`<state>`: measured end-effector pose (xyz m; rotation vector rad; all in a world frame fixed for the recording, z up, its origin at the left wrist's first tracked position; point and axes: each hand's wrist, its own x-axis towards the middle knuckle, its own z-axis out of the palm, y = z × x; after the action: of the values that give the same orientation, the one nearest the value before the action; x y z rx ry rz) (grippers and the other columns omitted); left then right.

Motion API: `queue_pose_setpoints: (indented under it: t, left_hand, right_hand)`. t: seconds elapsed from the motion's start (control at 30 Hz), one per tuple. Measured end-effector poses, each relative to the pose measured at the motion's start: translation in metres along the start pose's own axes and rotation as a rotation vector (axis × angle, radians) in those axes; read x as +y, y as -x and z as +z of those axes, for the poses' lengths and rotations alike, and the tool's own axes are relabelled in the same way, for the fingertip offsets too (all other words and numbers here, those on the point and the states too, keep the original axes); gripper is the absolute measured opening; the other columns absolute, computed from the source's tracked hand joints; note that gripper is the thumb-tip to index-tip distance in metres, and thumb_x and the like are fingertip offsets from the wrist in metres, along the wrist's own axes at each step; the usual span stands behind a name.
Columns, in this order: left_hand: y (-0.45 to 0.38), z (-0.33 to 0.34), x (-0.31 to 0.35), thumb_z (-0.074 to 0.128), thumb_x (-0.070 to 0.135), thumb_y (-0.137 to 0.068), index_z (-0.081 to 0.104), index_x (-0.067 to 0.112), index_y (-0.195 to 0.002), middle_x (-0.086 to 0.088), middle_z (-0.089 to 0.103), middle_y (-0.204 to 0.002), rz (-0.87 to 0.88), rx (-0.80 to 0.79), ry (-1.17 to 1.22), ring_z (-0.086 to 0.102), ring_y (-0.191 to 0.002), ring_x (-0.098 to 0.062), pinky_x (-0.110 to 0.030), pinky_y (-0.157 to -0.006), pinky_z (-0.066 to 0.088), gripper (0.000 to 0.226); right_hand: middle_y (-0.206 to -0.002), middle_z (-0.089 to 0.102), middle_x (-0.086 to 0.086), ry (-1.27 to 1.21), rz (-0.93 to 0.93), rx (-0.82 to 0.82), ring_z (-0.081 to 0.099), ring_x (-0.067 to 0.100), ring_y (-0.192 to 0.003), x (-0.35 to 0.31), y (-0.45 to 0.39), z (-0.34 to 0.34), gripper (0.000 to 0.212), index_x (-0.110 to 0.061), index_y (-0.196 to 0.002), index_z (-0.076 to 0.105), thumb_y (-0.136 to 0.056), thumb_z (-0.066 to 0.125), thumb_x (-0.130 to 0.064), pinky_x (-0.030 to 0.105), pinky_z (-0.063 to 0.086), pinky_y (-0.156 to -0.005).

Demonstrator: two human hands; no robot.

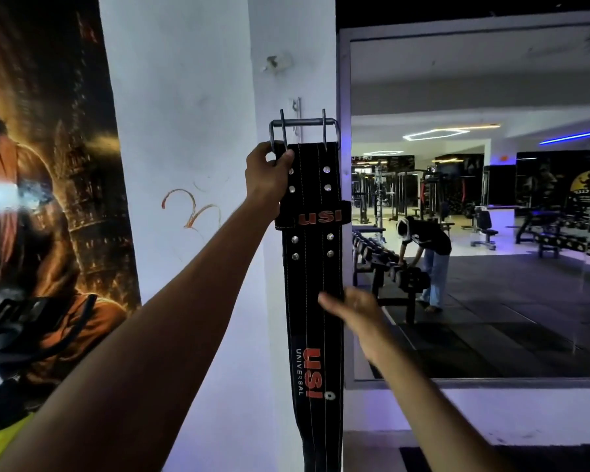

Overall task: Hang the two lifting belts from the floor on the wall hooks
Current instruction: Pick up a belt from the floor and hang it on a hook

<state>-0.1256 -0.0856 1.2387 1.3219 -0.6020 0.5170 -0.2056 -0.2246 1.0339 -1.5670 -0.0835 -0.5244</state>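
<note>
A black lifting belt [312,267] with red USI lettering hangs straight down against the white pillar. Its metal buckle [304,126] is at the top, level with a small white wall hook [297,109]. Whether the buckle rests on the hook I cannot tell. My left hand [269,172] grips the belt's top left corner just under the buckle. My right hand [353,310] is blurred, fingers apart, just right of the belt's middle and holding nothing. A second belt is not visible.
A broken wall fitting [275,63] sits higher on the pillar [191,131]. A large mirror [474,199] to the right reflects gym benches, dumbbell racks and a bent-over person. A dark poster [48,165] covers the wall on the left.
</note>
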Motion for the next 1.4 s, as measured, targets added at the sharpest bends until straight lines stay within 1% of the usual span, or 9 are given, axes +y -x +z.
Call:
queue_pose_setpoints:
  t: [0.13, 0.27, 0.43, 0.67, 0.77, 0.9, 1.1, 1.23, 1.4]
  left_hand:
    - [-0.011, -0.001, 0.003, 0.064, 0.017, -0.092, 0.062, 0.017, -0.098, -0.005, 0.068, -0.076, 0.0, 0.041, 0.025, 0.061, -0.062, -0.021, -0.035, -0.064, 0.05, 0.006]
    - [-0.024, -0.002, 0.009, 0.064, 0.019, -0.089, 0.062, 0.021, -0.092, -0.007, 0.07, -0.079, 0.014, 0.08, 0.031, 0.064, -0.067, -0.024, -0.041, -0.07, 0.056, 0.004]
    - [-0.021, -0.007, -0.002, 0.063, 0.017, -0.092, 0.064, 0.013, -0.103, -0.003, 0.066, -0.072, 0.0, 0.048, 0.034, 0.06, -0.057, -0.018, -0.027, -0.055, 0.049, 0.011]
    - [-0.003, -0.01, -0.013, 0.06, 0.012, -0.097, 0.063, 0.005, -0.114, -0.006, 0.065, -0.073, -0.025, 0.002, 0.071, 0.057, -0.05, -0.013, -0.023, -0.042, 0.047, 0.019]
    - [0.008, -0.007, -0.015, 0.06, 0.011, -0.097, 0.061, 0.002, -0.117, -0.01, 0.065, -0.078, -0.026, -0.056, 0.083, 0.058, -0.055, -0.017, -0.025, -0.046, 0.049, 0.021]
    - [0.02, -0.008, -0.017, 0.057, 0.012, -0.099, 0.059, 0.004, -0.118, -0.011, 0.068, -0.084, -0.008, -0.117, 0.078, 0.061, -0.059, -0.018, -0.028, -0.054, 0.052, 0.021]
    - [0.045, -0.034, -0.03, 0.056, 0.022, -0.101, 0.058, 0.016, -0.127, -0.003, 0.072, -0.098, 0.07, -0.286, -0.005, 0.07, -0.075, -0.004, -0.022, -0.064, 0.055, 0.028]
    - [0.088, -0.062, -0.078, 0.061, 0.014, -0.097, 0.07, 0.014, -0.108, 0.007, 0.075, -0.091, 0.012, -0.383, -0.061, 0.069, -0.085, -0.004, -0.024, -0.079, 0.058, 0.015]
    - [0.155, -0.076, -0.157, 0.079, 0.008, -0.077, 0.074, 0.008, -0.091, 0.003, 0.076, -0.084, -0.199, -0.497, -0.134, 0.069, -0.079, -0.007, -0.025, -0.077, 0.057, 0.016]
  right_hand:
    - [-0.092, 0.075, 0.008, -0.076, -0.117, 0.049, 0.073, 0.021, -0.087, -0.051, -0.032, -0.003, 0.015, -0.008, -0.093, 0.071, -0.079, 0.076, -0.01, 0.027, 0.058, -0.081]
    - [-0.086, 0.075, -0.003, 0.086, 0.041, -0.031, 0.071, 0.005, -0.077, 0.025, 0.001, 0.003, 0.015, -0.018, -0.089, 0.071, -0.077, 0.079, -0.019, 0.012, 0.052, -0.064]
    - [-0.084, 0.078, -0.007, 0.144, 0.14, -0.119, 0.072, 0.013, -0.091, 0.062, 0.028, -0.005, 0.016, -0.02, -0.087, 0.073, -0.074, 0.081, -0.022, 0.013, 0.053, -0.072]
    - [-0.127, 0.061, 0.006, -0.239, -0.163, -0.017, 0.06, 0.021, -0.114, -0.086, -0.04, -0.013, 0.059, -0.016, -0.133, 0.052, -0.08, 0.064, -0.038, 0.043, 0.047, -0.101]
    - [-0.11, 0.068, -0.004, -0.07, -0.256, 0.069, 0.064, 0.008, -0.101, -0.143, -0.061, 0.0, 0.05, -0.017, -0.131, 0.054, -0.086, 0.068, -0.037, 0.032, 0.053, -0.089]
    - [-0.081, 0.069, 0.001, -0.049, -0.315, 0.181, 0.063, 0.017, -0.071, -0.169, -0.073, 0.021, 0.03, -0.006, -0.113, 0.058, -0.087, 0.07, -0.01, 0.022, 0.053, -0.045]
    - [-0.096, 0.074, 0.018, -0.124, -0.312, 0.286, 0.062, 0.017, -0.074, -0.172, -0.075, 0.029, 0.027, -0.005, -0.11, 0.062, -0.084, 0.07, -0.001, 0.015, 0.05, -0.043]
    - [-0.084, 0.068, 0.01, -0.133, -0.314, 0.287, 0.059, 0.012, -0.067, -0.167, -0.076, 0.027, 0.03, -0.002, -0.114, 0.062, -0.084, 0.069, 0.0, 0.011, 0.047, -0.04]
    - [-0.101, 0.071, 0.017, -0.151, -0.307, 0.331, 0.062, 0.012, -0.064, -0.162, -0.075, 0.026, 0.029, -0.005, -0.111, 0.065, -0.083, 0.072, -0.003, 0.016, 0.046, -0.035]
